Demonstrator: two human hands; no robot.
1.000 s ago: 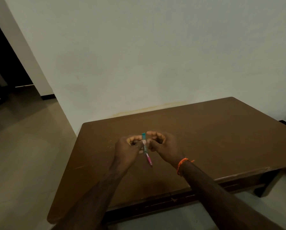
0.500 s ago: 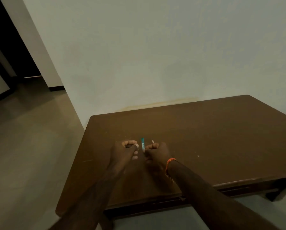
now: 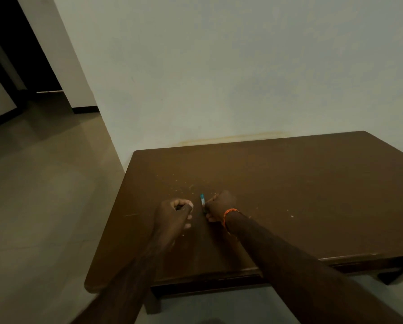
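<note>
A thin pen (image 3: 202,199) with a teal upper end stands nearly upright over the brown table (image 3: 300,183). My right hand (image 3: 219,205), with an orange band at the wrist, grips its lower part, which the fingers hide. My left hand (image 3: 175,215) sits a little to the left of the pen, apart from it. Its fingers are curled into a loose fist low over the tabletop, and I see nothing held in it.
Small pale crumbs (image 3: 184,187) lie scattered on the table just beyond my hands, with a few more specks (image 3: 292,216) to the right. The table's back edge meets a pale wall (image 3: 242,78). Bare floor (image 3: 44,206) and a dark doorway (image 3: 13,54) lie to the left.
Both hands held the pen together above the table a second ago. They have since lowered towards the tabletop and my left hand has come off the pen. The view has shifted left.
</note>
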